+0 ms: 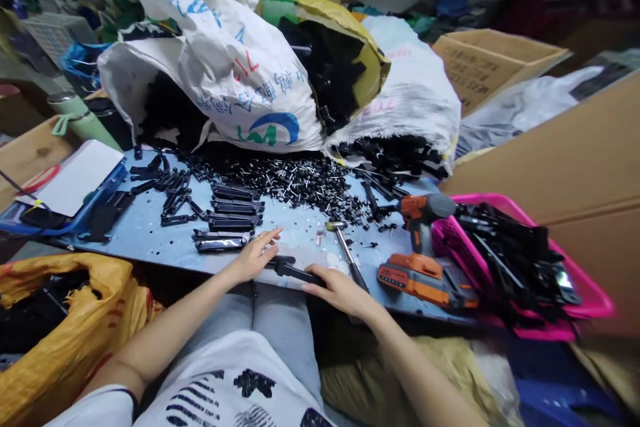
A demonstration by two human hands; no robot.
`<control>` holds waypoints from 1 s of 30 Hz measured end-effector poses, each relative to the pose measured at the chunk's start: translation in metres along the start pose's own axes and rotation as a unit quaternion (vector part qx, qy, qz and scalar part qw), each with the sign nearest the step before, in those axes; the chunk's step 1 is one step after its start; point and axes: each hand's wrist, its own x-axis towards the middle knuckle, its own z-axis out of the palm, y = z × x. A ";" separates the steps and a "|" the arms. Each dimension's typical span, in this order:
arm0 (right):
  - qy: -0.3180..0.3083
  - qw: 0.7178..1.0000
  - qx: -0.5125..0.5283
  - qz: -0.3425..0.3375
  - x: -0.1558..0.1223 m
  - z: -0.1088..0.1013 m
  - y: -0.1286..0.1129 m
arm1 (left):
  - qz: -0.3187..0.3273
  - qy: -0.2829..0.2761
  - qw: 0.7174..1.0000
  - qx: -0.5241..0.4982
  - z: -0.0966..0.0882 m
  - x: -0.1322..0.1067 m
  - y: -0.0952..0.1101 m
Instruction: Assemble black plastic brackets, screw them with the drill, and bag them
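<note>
A long black plastic part [295, 271] lies near the table's front edge. Its right end is pinched between the thumb and fingers of my right hand [337, 290]. My left hand [257, 255] is beside the part's left end, fingers stretched out and apart; whether it touches the part I cannot tell. Left of that hand, several assembled black parts [235, 205] lie stacked in a row. A hammer [347, 250] rests just beyond my right hand. Farther back spreads a heap of small black pieces with metal pins [300, 180].
A cordless drill [423, 247] stands right of the hammer, beside a pink basket [595, 303] full of black parts. White sacks [250, 80] and a yellow sack [373, 73] line the back. An orange sack [110, 293] sits at left, below a blue tray [107, 187].
</note>
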 end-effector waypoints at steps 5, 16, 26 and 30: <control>0.004 0.971 -0.240 -0.007 -0.003 0.012 0.023 | 0.021 -0.162 0.951 0.263 0.009 0.015 -0.013; 0.061 0.950 -0.304 0.019 -0.005 0.020 0.034 | 0.048 -0.174 0.922 0.342 0.031 0.021 -0.009; 0.128 0.928 -0.348 0.026 -0.010 0.018 -0.013 | 0.094 -0.102 0.942 0.304 0.023 0.010 -0.019; 0.125 0.927 -0.353 0.015 -0.008 0.009 -0.016 | 0.109 -0.090 0.942 0.305 0.025 0.004 -0.021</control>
